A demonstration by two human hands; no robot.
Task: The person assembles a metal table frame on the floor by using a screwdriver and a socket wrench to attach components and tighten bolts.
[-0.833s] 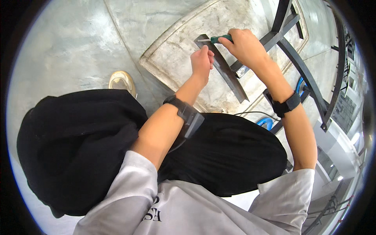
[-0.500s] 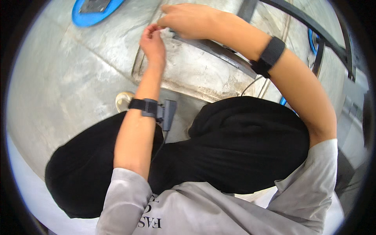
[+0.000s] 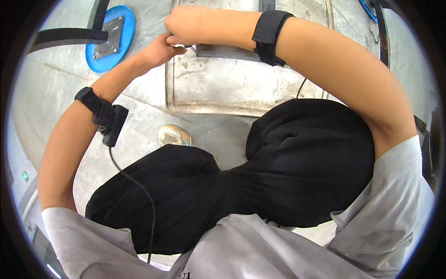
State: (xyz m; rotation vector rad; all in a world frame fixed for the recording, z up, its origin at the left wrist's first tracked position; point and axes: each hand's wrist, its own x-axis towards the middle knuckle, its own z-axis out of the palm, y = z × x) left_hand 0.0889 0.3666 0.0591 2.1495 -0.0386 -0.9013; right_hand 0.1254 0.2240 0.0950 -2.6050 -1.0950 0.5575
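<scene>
My left hand (image 3: pixel 159 51) and my right hand (image 3: pixel 186 27) meet at the top of the view, left of centre, with their fingers touching or nearly so. The right hand is closed, its fingers curled toward the left hand's fingertips. Finger and thumb of the left hand are bent together just below it. Whatever they hold is mostly hidden; only a small shiny bit shows by the left thumb. Close to both hands is the end of a dark metal bar (image 3: pixel 225 52), partly covered by my right forearm.
Under the bar lies a pale, stained slab (image 3: pixel 209 90) with a raised edge. A blue round base (image 3: pixel 127 35) with a dark plate and black frame legs stands at the upper left. Another black post (image 3: pixel 383 39) is at the upper right. Cables run from my wrist straps.
My left forearm has swung outward to the left, and both hands have shifted slightly left in view. The view has turned, bringing more of the blue base and its black legs into sight.
</scene>
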